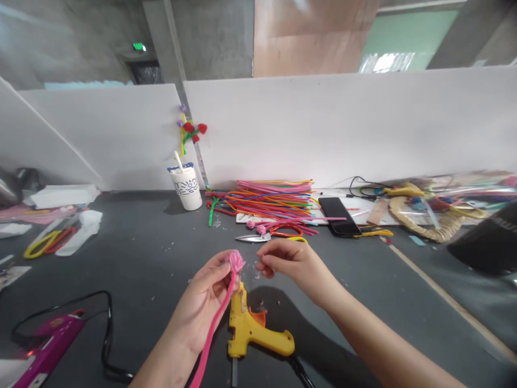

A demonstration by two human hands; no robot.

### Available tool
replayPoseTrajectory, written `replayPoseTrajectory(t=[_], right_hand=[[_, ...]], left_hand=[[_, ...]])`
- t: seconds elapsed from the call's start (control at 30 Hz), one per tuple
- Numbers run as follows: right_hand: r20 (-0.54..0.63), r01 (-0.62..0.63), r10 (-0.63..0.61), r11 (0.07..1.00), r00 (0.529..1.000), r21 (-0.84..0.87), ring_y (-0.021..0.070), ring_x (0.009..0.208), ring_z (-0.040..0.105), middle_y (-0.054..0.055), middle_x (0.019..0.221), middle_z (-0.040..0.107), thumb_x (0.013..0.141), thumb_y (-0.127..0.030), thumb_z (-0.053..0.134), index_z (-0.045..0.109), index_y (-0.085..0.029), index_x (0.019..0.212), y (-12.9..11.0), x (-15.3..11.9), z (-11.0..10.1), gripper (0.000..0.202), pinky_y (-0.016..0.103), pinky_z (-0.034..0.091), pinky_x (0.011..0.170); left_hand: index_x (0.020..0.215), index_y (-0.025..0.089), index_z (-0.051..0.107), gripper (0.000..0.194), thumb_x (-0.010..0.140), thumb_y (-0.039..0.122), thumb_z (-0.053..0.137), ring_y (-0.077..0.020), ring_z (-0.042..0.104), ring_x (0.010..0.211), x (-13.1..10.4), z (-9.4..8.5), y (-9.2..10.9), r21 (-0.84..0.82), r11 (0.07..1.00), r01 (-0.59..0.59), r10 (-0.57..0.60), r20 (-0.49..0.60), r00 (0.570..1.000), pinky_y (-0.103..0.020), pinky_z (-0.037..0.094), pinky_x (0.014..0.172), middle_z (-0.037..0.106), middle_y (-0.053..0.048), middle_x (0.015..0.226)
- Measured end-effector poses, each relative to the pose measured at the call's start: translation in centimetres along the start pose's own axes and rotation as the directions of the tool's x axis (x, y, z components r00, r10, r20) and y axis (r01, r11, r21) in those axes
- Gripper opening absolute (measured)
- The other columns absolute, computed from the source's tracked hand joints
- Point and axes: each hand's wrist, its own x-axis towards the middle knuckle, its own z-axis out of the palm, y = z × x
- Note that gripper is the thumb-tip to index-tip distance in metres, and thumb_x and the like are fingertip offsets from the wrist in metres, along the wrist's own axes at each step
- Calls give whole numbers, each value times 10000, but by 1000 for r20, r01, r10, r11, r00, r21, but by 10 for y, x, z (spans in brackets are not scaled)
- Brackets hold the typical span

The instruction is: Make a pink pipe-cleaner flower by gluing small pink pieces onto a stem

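Note:
A pink pipe-cleaner flower (236,261) is pinched in my left hand (210,288), its long pink stem hanging down over the palm toward the bottom edge. To the right, my right hand (285,260) is held apart from the flower, thumb and fingertips pressed together; whatever may be between them is too small to make out. Below both hands a yellow glue gun (258,333) with an orange trigger lies on the dark table (141,269). Scissors with red handles (258,237) rest just beyond my right hand, beside two small pink balls on stems.
Colourful pipe cleaners (274,196) are piled at the back, with a black phone (338,215) to their right. A white cup (186,187) stands back left. Yellow-handled scissors (42,244), a magenta device (56,345) with a black cord lie left; a dark cylinder (487,242) is right.

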Motion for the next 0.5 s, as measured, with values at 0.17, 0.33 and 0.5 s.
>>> replayPoseTrajectory(t=[0.17, 0.33, 0.5], right_hand=[[-3, 8, -7, 995, 1000, 103, 143, 703, 662, 27, 761, 732, 786, -294, 642, 604, -193, 777, -23, -8, 1, 109, 277, 519, 675], [-10, 58, -58, 996, 998, 67, 126, 655, 600, -13, 679, 663, 759, -222, 655, 685, -188, 741, -34, -16, 7, 49, 245, 486, 635], [3, 48, -49, 999, 999, 18, 124, 651, 582, -19, 672, 646, 747, -219, 664, 687, -188, 706, -33, -18, 12, 56, 233, 457, 608]], left_hand=[[879, 129, 740, 202, 688, 92, 793, -96, 664, 590, -3, 2, -5, 12, 999, 34, -35, 32, 999, -176, 562, 581, 743, -28, 734], [910, 127, 727, 234, 689, 91, 796, -117, 683, 601, -5, 4, -8, 28, 998, 60, -61, 7, 998, -208, 576, 610, 748, -45, 750], [924, 130, 718, 232, 702, 110, 784, -118, 679, 610, -5, 2, -11, 43, 997, 59, -60, 7, 998, -206, 565, 597, 734, -41, 760]])
